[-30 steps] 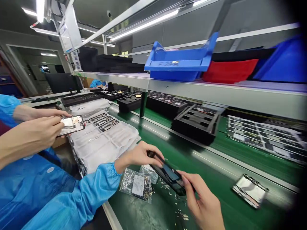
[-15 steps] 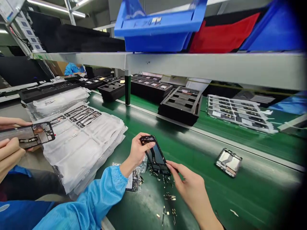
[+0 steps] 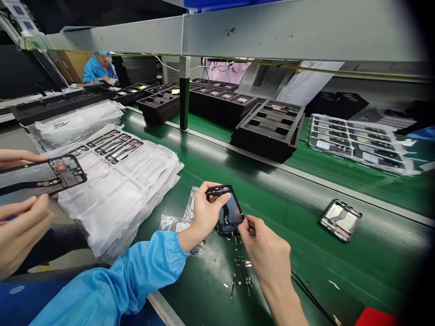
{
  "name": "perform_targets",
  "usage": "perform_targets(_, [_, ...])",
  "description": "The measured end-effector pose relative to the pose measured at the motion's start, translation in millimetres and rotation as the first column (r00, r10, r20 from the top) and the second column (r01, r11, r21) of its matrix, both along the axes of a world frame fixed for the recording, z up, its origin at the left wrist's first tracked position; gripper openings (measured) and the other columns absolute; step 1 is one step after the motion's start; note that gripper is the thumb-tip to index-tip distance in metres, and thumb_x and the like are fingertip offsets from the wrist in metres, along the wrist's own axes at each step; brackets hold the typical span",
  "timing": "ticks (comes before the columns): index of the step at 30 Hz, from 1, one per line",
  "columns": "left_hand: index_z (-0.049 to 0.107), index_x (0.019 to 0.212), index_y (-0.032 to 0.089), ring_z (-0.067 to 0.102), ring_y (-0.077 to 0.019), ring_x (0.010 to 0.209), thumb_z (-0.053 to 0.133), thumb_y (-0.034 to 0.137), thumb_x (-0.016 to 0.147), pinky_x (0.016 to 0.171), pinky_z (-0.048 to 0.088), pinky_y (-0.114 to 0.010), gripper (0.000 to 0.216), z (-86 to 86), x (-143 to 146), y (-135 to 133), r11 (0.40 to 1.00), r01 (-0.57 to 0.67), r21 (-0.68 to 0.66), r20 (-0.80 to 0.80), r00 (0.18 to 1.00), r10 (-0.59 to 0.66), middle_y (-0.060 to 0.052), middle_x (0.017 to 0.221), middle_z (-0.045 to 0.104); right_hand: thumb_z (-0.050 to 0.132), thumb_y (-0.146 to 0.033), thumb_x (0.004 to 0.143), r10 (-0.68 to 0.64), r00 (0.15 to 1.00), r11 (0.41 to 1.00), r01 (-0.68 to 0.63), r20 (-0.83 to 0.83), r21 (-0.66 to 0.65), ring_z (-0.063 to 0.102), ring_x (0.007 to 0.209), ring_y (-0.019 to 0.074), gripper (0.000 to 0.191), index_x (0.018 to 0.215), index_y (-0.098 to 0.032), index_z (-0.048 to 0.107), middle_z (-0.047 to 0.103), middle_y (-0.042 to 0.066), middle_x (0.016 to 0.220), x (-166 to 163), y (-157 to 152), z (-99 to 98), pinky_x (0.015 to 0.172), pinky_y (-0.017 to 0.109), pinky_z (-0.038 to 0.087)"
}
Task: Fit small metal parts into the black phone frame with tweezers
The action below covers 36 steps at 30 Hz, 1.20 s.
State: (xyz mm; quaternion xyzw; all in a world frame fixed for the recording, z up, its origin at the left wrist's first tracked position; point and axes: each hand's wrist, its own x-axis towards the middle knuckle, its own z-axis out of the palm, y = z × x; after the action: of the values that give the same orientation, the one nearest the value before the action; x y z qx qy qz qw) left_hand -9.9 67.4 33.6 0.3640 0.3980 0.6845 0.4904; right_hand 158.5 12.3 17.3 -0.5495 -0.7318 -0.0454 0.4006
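Note:
My left hand (image 3: 205, 217), in a blue sleeve, grips a dark phone frame (image 3: 228, 209) by its left side and top corner, holding it tilted just above the green belt (image 3: 306, 258). My right hand (image 3: 265, 246) is closed in a pinch at the frame's lower right edge. Several tiny metal parts (image 3: 241, 271) lie scattered on the belt right under both hands. Small clear plastic bags (image 3: 176, 222) lie beside my left wrist.
A stack of white packed sheets (image 3: 129, 181) lies to the left. A co-worker's hands (image 3: 20, 231) hold another phone frame (image 3: 50, 174) there. A silver phone frame (image 3: 340, 219) lies on the belt at right. Black trays (image 3: 268, 129) and a shelf post (image 3: 184, 99) stand behind.
The view has dipped downward. My hands have brought the dark frame a little nearer and more upright, and my right fingers have pinched onto its lower edge.

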Motion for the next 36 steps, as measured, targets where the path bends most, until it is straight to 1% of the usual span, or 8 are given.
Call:
perform_targets(3, [0.068, 0.1, 0.018, 0.066, -0.012, 0.08, 0.099, 0.038, 0.073, 0.076, 0.054, -0.023, 0.045, -4.0, 3, 1, 0.995, -0.066, -0.074, 0.101, 0.992, 0.074, 0.001, 0.091, 0.072, 0.058, -0.032, 0.109, 0.024, 0.995, 1.0, -0.025, -0.096, -0.015, 0.065, 0.063, 0.0174, 0.025, 0.104, -0.017, 0.077, 0.075, 0.006, 0.08, -3, 2, 0.8, 0.061, 0.029, 0.049])
perform_targets(9, [0.067, 0.096, 0.017, 0.065, -0.0114, 0.074, 0.103, 0.04, 0.062, 0.073, 0.055, -0.024, 0.055, 2.1, -8, 15, 0.993, 0.028, -0.112, 0.21, 0.978, -0.004, 0.002, 0.086, 0.071, 0.066, -0.049, 0.105, 0.235, 0.902, 0.921, -0.327, -0.363, -0.214, 0.074, 0.08, 0.02, 0.029, 0.102, -0.022, 0.076, 0.078, 0.007, 0.097, 14, 14, 15.6, 0.074, 0.03, 0.063])
perform_targets(13, [0.068, 0.104, 0.017, 0.067, -0.0124, 0.074, 0.104, 0.038, 0.059, 0.073, 0.058, -0.026, 0.062, 5.4, -12, 16, 0.99, 0.081, -0.118, 0.234, 0.971, -0.052, 0.0, 0.089, 0.074, 0.08, -0.062, 0.093, 0.138, 0.799, 0.82, -0.423, -0.585, -0.385, 0.078, 0.081, 0.024, 0.044, 0.097, -0.019, 0.078, 0.08, 0.01, 0.095, 24, 17, 15.8, 0.078, 0.032, 0.068])
perform_targets(16, [0.067, 0.118, 0.019, 0.068, -0.0136, 0.072, 0.105, 0.035, 0.058, 0.071, 0.059, -0.027, 0.073, 6.3, -12, 15, 0.986, 0.108, -0.123, 0.235, 0.969, -0.077, 0.0, 0.089, 0.076, 0.088, -0.068, 0.082, 0.016, 0.769, 0.751, -0.431, -0.639, -0.5, 0.079, 0.085, 0.0277, 0.052, 0.092, -0.017, 0.08, 0.08, 0.013, 0.094, 26, 17, 14.3, 0.081, 0.034, 0.068])
perform_targets(19, [0.068, 0.116, 0.019, 0.068, -0.0122, 0.07, 0.105, 0.035, 0.059, 0.069, 0.058, -0.026, 0.071, 6.1, -12, 15, 0.99, 0.087, -0.109, 0.224, 0.973, -0.061, 0.001, 0.087, 0.076, 0.09, -0.071, 0.077, -0.021, 0.761, 0.715, -0.442, -0.648, -0.542, 0.079, 0.087, 0.0283, 0.057, 0.092, -0.017, 0.08, 0.08, 0.014, 0.097, 25, 17, 14.9, 0.082, 0.035, 0.068])
perform_targets(27, [0.07, 0.113, 0.018, 0.068, -0.0114, 0.069, 0.105, 0.033, 0.06, 0.069, 0.059, -0.024, 0.065, 4.1, -11, 14, 0.991, 0.102, -0.082, 0.217, 0.973, -0.082, 0.0, 0.089, 0.077, 0.08, -0.063, 0.093, 0.184, 0.766, 0.722, -0.53, -0.616, -0.444, 0.067, 0.07, 0.0166, 0.046, 0.084, -0.019, 0.073, 0.071, 0.006, 0.082, 19, 16, 17.1, 0.067, 0.024, 0.061])
perform_targets(31, [0.072, 0.108, 0.018, 0.068, -0.0111, 0.073, 0.104, 0.034, 0.062, 0.072, 0.058, -0.024, 0.058, 2.6, -12, 16, 0.995, 0.027, -0.091, 0.217, 0.976, -0.007, 0.0, 0.092, 0.077, 0.076, -0.061, 0.098, 0.193, 0.797, 0.832, -0.442, -0.572, -0.336, 0.069, 0.073, 0.0178, 0.044, 0.086, -0.02, 0.071, 0.072, 0.006, 0.085, 14, 17, 6.4, 0.07, 0.027, 0.062])
perform_targets(36, [0.07, 0.101, 0.017, 0.068, -0.0117, 0.078, 0.105, 0.037, 0.058, 0.076, 0.058, -0.025, 0.059, -0.5, -14, 22, 0.988, -0.063, -0.143, 0.286, 0.953, 0.102, 0.001, 0.092, 0.074, 0.079, -0.05, 0.099, 0.166, 0.846, 0.931, -0.303, -0.507, -0.201, 0.074, 0.086, 0.0216, 0.028, 0.11, -0.023, 0.078, 0.078, 0.006, 0.102, 9, 18, -3.1, 0.083, 0.036, 0.063])
